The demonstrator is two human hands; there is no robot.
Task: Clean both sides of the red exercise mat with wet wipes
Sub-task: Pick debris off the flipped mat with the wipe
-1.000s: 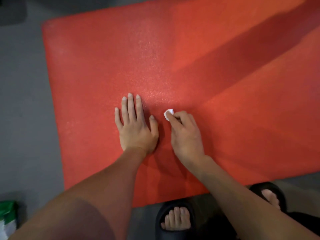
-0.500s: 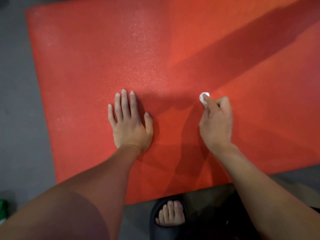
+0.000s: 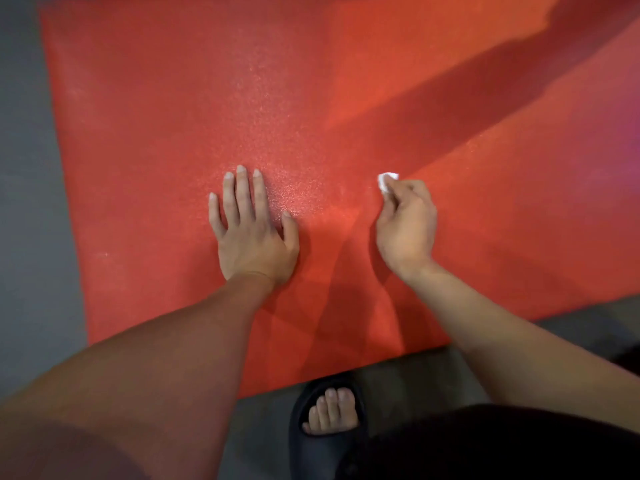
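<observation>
On the grey floor (image 3: 31,202) lies the red exercise mat (image 3: 173,98), spread flat; a small white wet wipe (image 3: 387,181) sits on it, pinched at the curled fingertips of the right hand (image 3: 407,230). Well apart, the left hand (image 3: 252,230) presses flat with fingers straight; a black sandal (image 3: 325,427) stands just off the near edge.

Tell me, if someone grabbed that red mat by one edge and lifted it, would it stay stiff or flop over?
Probably flop. The red mat lies thin and flat against the grey floor, like a flexible foam sheet, so it likely bends and feels light. Its grainy surface should grip rather than slide; even so, the left hand presses flat on it while the right hand pinches the wipe.
</observation>
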